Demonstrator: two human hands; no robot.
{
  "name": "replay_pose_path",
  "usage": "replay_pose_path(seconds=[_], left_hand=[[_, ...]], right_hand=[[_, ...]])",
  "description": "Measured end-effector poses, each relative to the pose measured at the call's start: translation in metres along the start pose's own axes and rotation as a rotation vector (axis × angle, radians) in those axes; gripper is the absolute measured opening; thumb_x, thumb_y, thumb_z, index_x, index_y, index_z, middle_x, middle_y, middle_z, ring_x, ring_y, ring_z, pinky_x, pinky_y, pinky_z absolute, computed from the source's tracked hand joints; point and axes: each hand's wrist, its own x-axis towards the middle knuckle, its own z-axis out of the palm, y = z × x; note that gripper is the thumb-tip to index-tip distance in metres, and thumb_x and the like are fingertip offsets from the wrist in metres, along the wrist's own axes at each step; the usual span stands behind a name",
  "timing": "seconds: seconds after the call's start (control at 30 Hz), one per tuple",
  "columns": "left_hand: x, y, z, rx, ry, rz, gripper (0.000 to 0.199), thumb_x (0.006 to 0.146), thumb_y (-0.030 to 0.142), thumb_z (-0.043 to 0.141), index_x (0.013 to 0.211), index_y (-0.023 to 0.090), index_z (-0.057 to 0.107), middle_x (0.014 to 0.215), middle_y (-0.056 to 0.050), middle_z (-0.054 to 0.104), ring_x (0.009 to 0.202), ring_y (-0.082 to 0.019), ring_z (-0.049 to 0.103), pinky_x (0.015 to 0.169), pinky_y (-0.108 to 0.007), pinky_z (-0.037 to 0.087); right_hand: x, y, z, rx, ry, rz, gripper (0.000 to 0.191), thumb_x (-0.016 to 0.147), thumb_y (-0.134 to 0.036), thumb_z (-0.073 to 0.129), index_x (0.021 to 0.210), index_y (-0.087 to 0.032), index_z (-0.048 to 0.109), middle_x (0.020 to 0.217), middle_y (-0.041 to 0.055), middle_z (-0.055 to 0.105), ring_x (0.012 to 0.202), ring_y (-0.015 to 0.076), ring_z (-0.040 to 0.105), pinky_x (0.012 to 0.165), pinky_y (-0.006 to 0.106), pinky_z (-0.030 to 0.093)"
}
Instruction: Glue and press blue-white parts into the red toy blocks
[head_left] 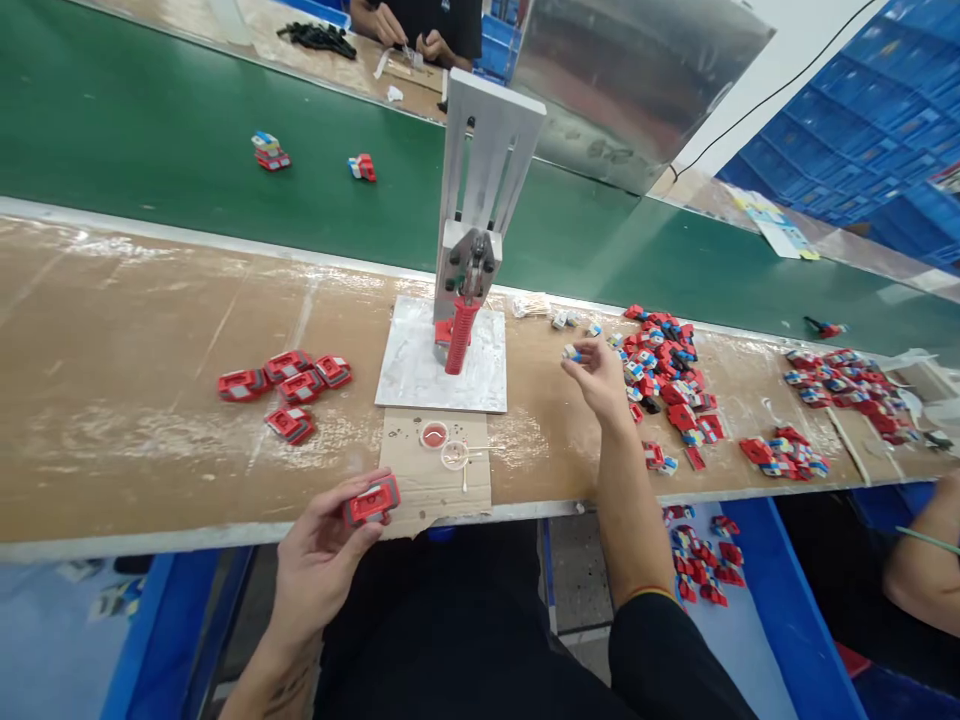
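My left hand (319, 555) grips a red and grey plastic toy part (372, 500), with its hollow side facing up, over the table's front edge. Farther right, my right hand (598, 378) pinches a small white, blue and yellow plastic piece (571, 353) just left of a heap of red, white and blue parts (664, 365). Between the hands stands a hand press (472, 250) with a red handle (461, 335) on a pale metal base plate (401, 370). In front of it, two small round cups (434, 434) and a cotton swab (464, 477) lie on cardboard (480, 495).
Several red and grey parts (291, 425) lie on the left of the table. A green conveyor belt (150, 120) runs behind, carrying a few toy pieces (361, 167). More heaps (847, 385) lie at the right. Another person's hands (431, 45) work beyond the belt; a person's arm (926, 560) shows at right.
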Motion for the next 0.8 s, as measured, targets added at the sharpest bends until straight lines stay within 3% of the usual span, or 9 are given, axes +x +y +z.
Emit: replay_pose_path(seconds=[0.13, 0.2, 0.3, 0.4, 0.53, 0.67, 0.8], left_hand=[[0.010, 0.010, 0.028, -0.085, -0.157, -0.045, 0.026, 0.092, 0.032, 0.085, 0.114, 0.022, 0.075, 0.100, -0.007, 0.086, 0.073, -0.019, 0.083, 0.070, -0.027, 0.072], [0.014, 0.014, 0.042, -0.111, -0.231, -0.084, 0.028, 0.093, 0.033, 0.083, 0.116, 0.020, 0.074, 0.098, -0.007, 0.086, 0.079, -0.021, 0.085, 0.076, -0.029, 0.072], [0.015, 0.018, 0.055, -0.108, -0.297, -0.157, 0.033, 0.094, 0.036, 0.082, 0.121, 0.019, 0.074, 0.107, -0.010, 0.084, 0.094, -0.023, 0.085, 0.085, -0.031, 0.071], [0.013, 0.022, 0.057, -0.096, -0.355, -0.235, 0.043, 0.092, 0.038, 0.084, 0.128, 0.020, 0.072, 0.114, -0.011, 0.083, 0.102, -0.026, 0.084, 0.089, -0.033, 0.071], [0.009, 0.028, 0.050, -0.126, -0.400, -0.262, 0.050, 0.089, 0.035, 0.086, 0.133, 0.020, 0.071, 0.125, -0.014, 0.081, 0.112, -0.029, 0.082, 0.097, -0.035, 0.070], [0.007, 0.034, 0.049, -0.118, -0.401, -0.233, 0.050, 0.088, 0.030, 0.086, 0.134, 0.019, 0.071, 0.126, -0.015, 0.081, 0.115, -0.029, 0.081, 0.098, -0.034, 0.069], [0.007, 0.036, 0.051, -0.036, -0.395, -0.131, 0.048, 0.087, 0.027, 0.085, 0.133, 0.020, 0.073, 0.127, -0.013, 0.081, 0.114, -0.027, 0.081, 0.101, -0.034, 0.067]], right_hand=[[-0.085, -0.025, 0.005, 0.497, -0.107, -0.099, 0.045, 0.080, -0.053, 0.087, 0.107, -0.027, 0.062, 0.103, 0.0046, 0.074, 0.091, 0.0215, 0.075, 0.079, 0.036, 0.063], [-0.115, -0.040, 0.016, 0.722, -0.145, -0.137, 0.048, 0.075, -0.056, 0.094, 0.101, -0.027, 0.066, 0.097, 0.0035, 0.073, 0.087, 0.0215, 0.075, 0.074, 0.036, 0.063], [-0.139, -0.058, 0.031, 0.846, -0.158, -0.205, 0.048, 0.076, -0.065, 0.090, 0.100, -0.028, 0.071, 0.090, 0.0025, 0.071, 0.077, 0.0203, 0.072, 0.066, 0.034, 0.061], [-0.149, -0.072, 0.038, 0.766, -0.118, -0.321, 0.042, 0.084, -0.061, 0.085, 0.111, -0.030, 0.075, 0.093, 0.0037, 0.072, 0.079, 0.0207, 0.072, 0.064, 0.034, 0.060], [-0.156, -0.092, 0.036, 0.497, -0.069, -0.559, 0.032, 0.092, -0.034, 0.085, 0.122, -0.033, 0.074, 0.098, 0.0039, 0.076, 0.089, 0.0215, 0.073, 0.074, 0.036, 0.063], [-0.158, -0.108, 0.037, 0.255, -0.079, -0.753, 0.023, 0.097, -0.025, 0.077, 0.119, -0.032, 0.073, 0.095, 0.0043, 0.076, 0.085, 0.0222, 0.074, 0.074, 0.039, 0.063], [-0.158, -0.114, 0.042, 0.186, -0.042, -0.842, 0.033, 0.098, -0.019, 0.073, 0.128, -0.031, 0.070, 0.093, 0.0057, 0.076, 0.082, 0.0223, 0.073, 0.072, 0.039, 0.063]])
